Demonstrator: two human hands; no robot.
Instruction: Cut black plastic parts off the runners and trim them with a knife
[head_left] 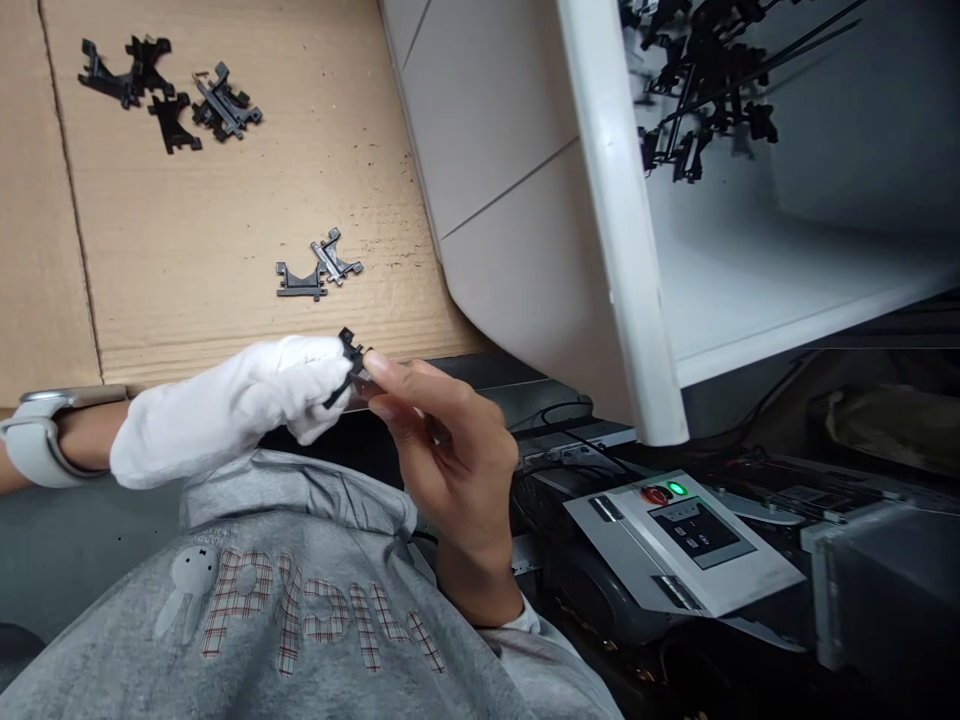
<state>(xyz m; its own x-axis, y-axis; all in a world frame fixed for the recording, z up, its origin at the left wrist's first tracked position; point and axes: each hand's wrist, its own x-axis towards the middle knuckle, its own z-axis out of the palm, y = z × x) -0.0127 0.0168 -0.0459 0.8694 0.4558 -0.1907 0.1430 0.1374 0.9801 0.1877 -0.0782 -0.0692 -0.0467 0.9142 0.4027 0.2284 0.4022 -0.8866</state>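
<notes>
My left hand (270,393), in a white glove, is closed around a small black plastic bracket (347,343) in front of my body. The fingers of my bare right hand (450,435) are pinched together right against that bracket. A small, dull, partly see-through shape shows at their tips, too hidden to name. Just beyond my hands, two similar black brackets (301,280) lie touching or nearly touching on the cardboard (225,200). Several more black brackets (174,122) lie in a loose group farther off at the upper left.
To the right stands a large pale bin (630,230) with many black plastic parts (705,80) inside. Below it sits a control box (686,545) with a red button, a lit green button and a dark panel. Small dark crumbs dot the cardboard beside the bin.
</notes>
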